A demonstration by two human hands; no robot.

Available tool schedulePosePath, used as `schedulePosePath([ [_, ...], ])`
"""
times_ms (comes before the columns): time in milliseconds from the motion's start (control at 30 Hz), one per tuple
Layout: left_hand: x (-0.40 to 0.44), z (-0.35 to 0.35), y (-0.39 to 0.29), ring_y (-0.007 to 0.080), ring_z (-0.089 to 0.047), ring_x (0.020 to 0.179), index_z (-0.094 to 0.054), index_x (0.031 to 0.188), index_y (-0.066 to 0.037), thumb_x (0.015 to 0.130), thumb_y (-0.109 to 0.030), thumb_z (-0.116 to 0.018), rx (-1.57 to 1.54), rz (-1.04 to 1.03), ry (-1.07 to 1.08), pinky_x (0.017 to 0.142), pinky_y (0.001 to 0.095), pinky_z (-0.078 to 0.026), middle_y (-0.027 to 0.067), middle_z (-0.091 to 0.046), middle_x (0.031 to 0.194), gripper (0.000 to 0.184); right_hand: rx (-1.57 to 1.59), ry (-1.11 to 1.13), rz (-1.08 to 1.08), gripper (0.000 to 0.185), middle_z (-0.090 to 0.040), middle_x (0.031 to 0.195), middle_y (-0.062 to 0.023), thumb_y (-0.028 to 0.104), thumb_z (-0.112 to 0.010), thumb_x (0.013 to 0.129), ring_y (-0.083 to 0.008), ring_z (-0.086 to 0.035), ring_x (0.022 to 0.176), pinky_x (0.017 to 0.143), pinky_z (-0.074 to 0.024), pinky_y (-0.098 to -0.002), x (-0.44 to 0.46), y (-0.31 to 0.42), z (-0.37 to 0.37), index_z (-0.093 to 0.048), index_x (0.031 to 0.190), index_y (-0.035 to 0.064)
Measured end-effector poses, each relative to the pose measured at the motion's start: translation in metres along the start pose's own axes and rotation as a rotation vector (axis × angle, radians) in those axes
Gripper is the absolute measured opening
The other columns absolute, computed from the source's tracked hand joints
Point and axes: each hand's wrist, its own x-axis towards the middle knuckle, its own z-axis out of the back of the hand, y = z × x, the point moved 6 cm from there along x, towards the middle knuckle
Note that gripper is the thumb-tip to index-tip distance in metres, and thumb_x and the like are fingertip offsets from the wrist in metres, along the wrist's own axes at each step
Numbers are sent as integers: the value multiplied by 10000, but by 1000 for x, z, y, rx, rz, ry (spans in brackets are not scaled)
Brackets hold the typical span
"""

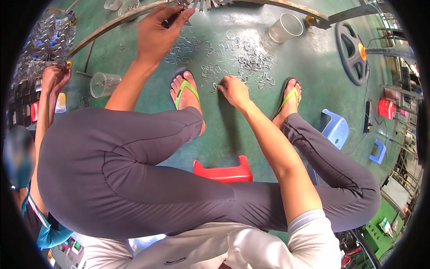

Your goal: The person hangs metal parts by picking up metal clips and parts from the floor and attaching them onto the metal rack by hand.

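While the left hand [156, 36] is raised beyond and to the left of the heap [255, 60] of curved metal pieces, the right hand [235, 93] is down at the heap's near-left edge, close to the floor [212, 140]. The curved metal pieces lie loose, densest in the heap and thinly scattered to its left.

State of hands: the left has its thumb and forefinger brought close together, at the pronged metal parts [204, 5] beyond the heap; a dark item shows by the fingertips, but whether it is gripped cannot be told. The right has its fingers curled downward; whether a piece is pinched cannot be told, as the fingertips are partly hidden.

Step in hand, by judgement: collecting small pieces with the right hand, with the left attending to the pronged parts. The next move appears to call for a fingertip pinch on a single piece, separated from its neighbours, and a steady left hand.

Surroundings: a clear tub [285, 28] stands beyond and to the right of the heap; a red stool [222, 172] is on its near side. A co-worker's hand [50, 80] is well to its left.

Markings: a dark script-like mark [175, 260] on the pale shirt [210, 249], well to the near side of the heap, is not readable. No brand or label could be read.
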Motion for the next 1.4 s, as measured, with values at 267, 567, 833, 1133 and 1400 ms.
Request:
schedulePosePath([
  [267, -1, -1, 5, 89, -628, 784, -798, 1039, 4, 919, -179, -822, -16, 45, 3, 736, 234, -491, 33, -719, 880, 220, 8, -74, 92, 151, -683, 1049, -169, 177, -666, 930, -379, -681, 1005, 872, -562, -500, -5, 7, 14, -728, 958, 43],
  [567, -2, 0, 5, 90, -625, 783, -798, 1037, 4, 912, -202, -829, 19, 63, 1, 745, 239, -494, 30, -710, 862, 243, -217, -36, 224, 146, -698, 918, -243, 116, -679, 816, -435, -711, 882, 780, -595, -508, 7, 34, -21, -715, 794, -23],
  [833, -3, 4, 5, 97, -633, 791, -795, 1044, 6, 921, -197, -819, 5, 46, 14, 745, 243, -495, 41, -707, 873, 239, 104, 81, -165, 286, -768, 892, -221, 284, -778, 789, -315, -768, 822, 762, -598, -435, 14, 4, -5, -798, 893, 19],
  [1133, -3, -3, 6, 88, -628, 838, -796, 1047, -1, 957, -215, -783, -30, 109, 57, 744, 231, -487, 36, -707, 917, 232, 1343, 271, -299, 125, -645, 764, -15, 98, -692, 911, -78, -552, 637, 596, -451, -240, 21, -18, 25, -713, 900, -26],
  [1400, -8, -12, 12, 83, -608, 842, -782, 1129, -1, 997, -229, -745, -190, 182, 120, 755, 242, -488, -2, -710, 964, 266, 1254, -88, 86, 203, -752, 941, -108, 64, -776, 900, -141, -698, 742, 711, -575, -274, 46, 67, 122, -713, 1056, -50],
])
